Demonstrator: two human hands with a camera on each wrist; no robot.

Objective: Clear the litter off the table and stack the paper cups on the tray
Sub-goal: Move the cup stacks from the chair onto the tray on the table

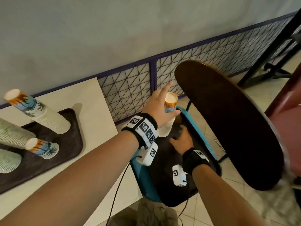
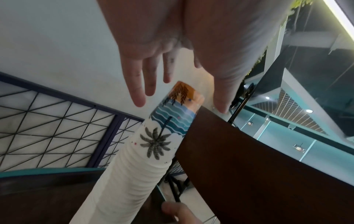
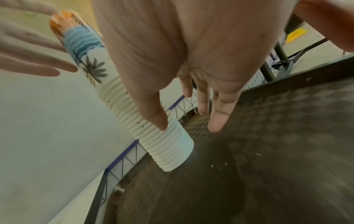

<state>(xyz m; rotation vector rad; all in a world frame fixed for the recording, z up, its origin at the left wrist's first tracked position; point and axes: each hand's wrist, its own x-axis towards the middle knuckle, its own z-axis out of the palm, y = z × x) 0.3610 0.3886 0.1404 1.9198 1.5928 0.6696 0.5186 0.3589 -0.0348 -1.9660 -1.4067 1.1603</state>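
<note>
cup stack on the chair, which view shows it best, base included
The right wrist view: the whole cup stack shows, rim-down on the dark tray. The left wrist view crops its base; in the head view the left hand hides its middle.

dim, soft indoor light; wide-angle warping and motion blur toward the edges.
</note>
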